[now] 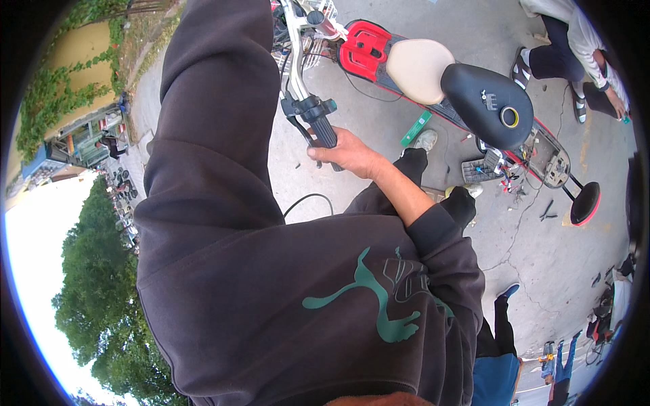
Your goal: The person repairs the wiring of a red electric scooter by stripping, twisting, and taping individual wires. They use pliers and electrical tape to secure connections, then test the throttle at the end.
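Observation:
My right hand [352, 154] is closed around the black rubber grip [324, 134] at the end of a silver handlebar [295, 61]. Its thumb reaches across beside the brake lever [300, 128]. Just above the grip, a black switch housing [309, 107] with a green button is clamped to the bar. My left arm [217, 101], in a dark sleeve, stretches up past the top edge, so my left hand is out of the picture. A white wire basket [315, 61] shows partly behind the bar.
Beyond stands a red vehicle body with a red plastic panel [365, 51], cream seat [420, 71], black tank-shaped cover [487, 105] and round mirror [586, 204]. A green box [416, 128], grey tray [482, 169] and pliers [548, 210] lie around. One person [575, 47] is at upper right.

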### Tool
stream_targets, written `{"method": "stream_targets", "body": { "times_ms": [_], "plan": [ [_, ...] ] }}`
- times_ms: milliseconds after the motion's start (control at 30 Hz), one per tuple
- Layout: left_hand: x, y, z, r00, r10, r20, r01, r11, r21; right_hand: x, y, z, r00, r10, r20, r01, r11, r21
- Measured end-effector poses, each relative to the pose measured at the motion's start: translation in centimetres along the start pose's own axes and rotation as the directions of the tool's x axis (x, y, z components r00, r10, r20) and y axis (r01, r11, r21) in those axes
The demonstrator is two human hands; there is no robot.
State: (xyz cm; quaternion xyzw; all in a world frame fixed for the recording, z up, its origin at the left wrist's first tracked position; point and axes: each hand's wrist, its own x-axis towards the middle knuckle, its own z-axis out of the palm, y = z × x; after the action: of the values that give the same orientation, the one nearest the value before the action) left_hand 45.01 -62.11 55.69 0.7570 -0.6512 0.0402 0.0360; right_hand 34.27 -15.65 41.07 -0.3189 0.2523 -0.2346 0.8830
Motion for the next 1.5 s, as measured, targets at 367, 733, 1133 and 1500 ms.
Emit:
{"method": "stream_targets", "body": {
  "times_ms": [367, 733, 1133, 1500],
  "plan": [
    [0.3, 0.0, 0.2, 1.000, -0.013, -0.010, 0.013, 1.000, -0.009, -0.4, -0.9, 0.9, 0.991, -0.013, -0.136, -0.002, 0.993, -0.114],
    [0.4, 0.0, 0.1, 1.000, 0.005, 0.010, -0.005, 1.000, -0.009, -0.2, -0.6, 0.7, 0.991, 0.006, -0.132, -0.022, 0.993, -0.120],
    [0.4, -0.1, 0.2, 1.000, -0.013, 0.000, 0.013, 1.000, 0.019, -0.1, -0.5, 0.5, 0.994, 0.014, -0.106, -0.028, 0.992, -0.126],
    [0.1, -0.2, 0.0, 1.000, 0.011, -0.001, -0.011, 1.000, 0.020, -0.6, -1.4, 0.6, 0.995, 0.052, -0.081, -0.059, 0.995, -0.083]
  ]
}}
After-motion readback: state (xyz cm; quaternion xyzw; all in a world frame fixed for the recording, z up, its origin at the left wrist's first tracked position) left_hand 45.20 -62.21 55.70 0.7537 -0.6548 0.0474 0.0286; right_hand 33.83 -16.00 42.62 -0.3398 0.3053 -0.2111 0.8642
